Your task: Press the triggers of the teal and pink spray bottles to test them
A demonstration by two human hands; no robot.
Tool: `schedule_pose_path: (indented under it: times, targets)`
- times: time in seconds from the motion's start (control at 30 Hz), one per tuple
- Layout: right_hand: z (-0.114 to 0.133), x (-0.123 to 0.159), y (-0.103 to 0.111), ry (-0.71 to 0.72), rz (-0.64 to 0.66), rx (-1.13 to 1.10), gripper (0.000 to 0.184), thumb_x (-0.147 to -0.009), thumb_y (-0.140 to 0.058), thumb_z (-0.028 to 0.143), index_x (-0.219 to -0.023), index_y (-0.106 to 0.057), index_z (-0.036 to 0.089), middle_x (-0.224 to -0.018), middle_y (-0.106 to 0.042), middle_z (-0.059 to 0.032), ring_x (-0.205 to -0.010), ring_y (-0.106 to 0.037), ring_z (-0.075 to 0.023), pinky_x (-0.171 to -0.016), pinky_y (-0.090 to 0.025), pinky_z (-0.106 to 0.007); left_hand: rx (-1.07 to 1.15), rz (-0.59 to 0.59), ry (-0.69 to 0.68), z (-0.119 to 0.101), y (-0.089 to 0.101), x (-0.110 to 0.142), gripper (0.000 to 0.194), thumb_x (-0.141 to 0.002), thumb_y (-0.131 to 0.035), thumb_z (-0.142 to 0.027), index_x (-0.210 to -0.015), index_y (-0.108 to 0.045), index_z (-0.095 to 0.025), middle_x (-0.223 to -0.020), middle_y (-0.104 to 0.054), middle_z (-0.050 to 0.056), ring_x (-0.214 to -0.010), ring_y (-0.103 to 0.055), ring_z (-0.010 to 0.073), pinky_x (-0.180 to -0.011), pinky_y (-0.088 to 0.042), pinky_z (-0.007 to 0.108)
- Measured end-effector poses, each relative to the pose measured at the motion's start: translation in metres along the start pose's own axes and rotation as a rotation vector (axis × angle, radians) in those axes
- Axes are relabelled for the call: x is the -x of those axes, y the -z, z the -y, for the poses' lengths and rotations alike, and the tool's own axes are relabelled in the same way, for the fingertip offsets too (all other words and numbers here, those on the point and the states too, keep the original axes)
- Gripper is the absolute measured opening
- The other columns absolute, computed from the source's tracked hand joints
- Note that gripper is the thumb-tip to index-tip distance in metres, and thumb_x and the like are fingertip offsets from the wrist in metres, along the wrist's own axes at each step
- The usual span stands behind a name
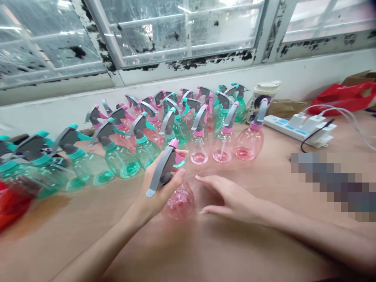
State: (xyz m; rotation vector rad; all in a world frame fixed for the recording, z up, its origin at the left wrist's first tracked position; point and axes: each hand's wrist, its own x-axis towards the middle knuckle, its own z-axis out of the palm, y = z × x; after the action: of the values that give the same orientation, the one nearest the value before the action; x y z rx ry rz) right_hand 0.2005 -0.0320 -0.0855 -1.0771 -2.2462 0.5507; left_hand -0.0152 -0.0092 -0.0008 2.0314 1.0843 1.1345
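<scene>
My left hand [160, 184] is closed round the neck of a pink spray bottle [180, 201] with a grey trigger head and a pink nozzle. The bottle is clear pink plastic and tilts slightly above or on the table; whether its base touches cannot be made out. To its right, my right hand [226, 196] is open, thumb and fingers apart, with nothing between them. Beyond the hands stand pink spray bottles [223, 147] in a short row, and green spray bottles [122, 160] line up to the left.
Several more pink and green spray bottles crowd towards the window wall. A patterned cup [261, 100] with a white lid stands behind a white power strip [296, 129] with plugs and cables. Red plastic bags lie at the back right [340, 98] and left edge [11, 203].
</scene>
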Motion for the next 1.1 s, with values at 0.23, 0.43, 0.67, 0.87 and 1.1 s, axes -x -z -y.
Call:
schedule_pose_path:
  times: [0.23, 0.43, 0.67, 0.87, 1.1]
  targets:
    - [0.039, -0.007, 0.005, 0.042, -0.138, -0.149, 0.075, -0.073, -0.078, 0.05, -0.133, -0.046, 0.017, -0.126, -0.061, -0.0152, -0.115, -0.059, -0.0315, -0.097, -0.049, -0.047, 0.001, 0.012, -0.066, -0.009, -0.046, -0.003, 0.028, -0.086, -0.06, -0.034, -0.112, -0.057, -0.024, -0.1, -0.064, 0.005, -0.089, -0.064, 0.022, -0.082, -0.054, 0.037]
    - [0.027, 0.028, 0.041, -0.048, -0.16, -0.101, 0.037, -0.076, -0.076, 0.034, -0.106, -0.059, 0.022, -0.106, -0.065, -0.0058, -0.095, -0.064, -0.0262, -0.082, -0.053, -0.041, 0.006, 0.247, -0.103, -0.036, -0.084, -0.014, 0.048, -0.084, -0.064, -0.035, -0.128, -0.047, -0.023, -0.125, -0.056, 0.01, -0.114, -0.058, 0.0284, -0.101, -0.046, 0.05]
    - [-0.03, 0.083, 0.11, -0.217, -0.287, 0.16, 0.054, -0.079, -0.072, 0.048, -0.12, -0.052, 0.02, -0.116, -0.062, -0.0135, -0.107, -0.06, -0.0332, -0.089, -0.049, -0.047, -0.062, 0.439, -0.017, -0.014, -0.113, 0.003, 0.066, -0.085, -0.063, -0.041, -0.141, -0.031, -0.026, -0.144, -0.042, 0.013, -0.137, -0.041, 0.0316, -0.111, -0.038, 0.054]
    - [-0.104, 0.083, 0.146, -0.346, -0.407, 0.257, 0.051, -0.076, -0.072, 0.053, -0.11, -0.054, 0.019, -0.109, -0.063, -0.0133, -0.106, -0.06, -0.0345, -0.089, -0.049, -0.049, -0.35, 0.483, -0.047, 0.016, -0.107, 0.027, 0.06, -0.087, -0.057, -0.034, -0.141, -0.031, -0.03, -0.144, -0.041, 0.012, -0.132, -0.046, 0.0314, -0.109, -0.041, 0.054]
    - [-0.148, 0.058, 0.167, -0.331, -0.473, 0.249, 0.063, -0.073, -0.077, 0.044, -0.124, -0.05, 0.016, -0.122, -0.062, -0.0167, -0.112, -0.06, -0.035, -0.096, -0.046, -0.049, -0.532, 0.386, -0.079, 0.04, -0.087, 0.04, 0.056, -0.09, -0.053, -0.037, -0.141, -0.03, -0.034, -0.141, -0.046, 0.009, -0.127, -0.055, 0.0309, -0.102, -0.051, 0.051]
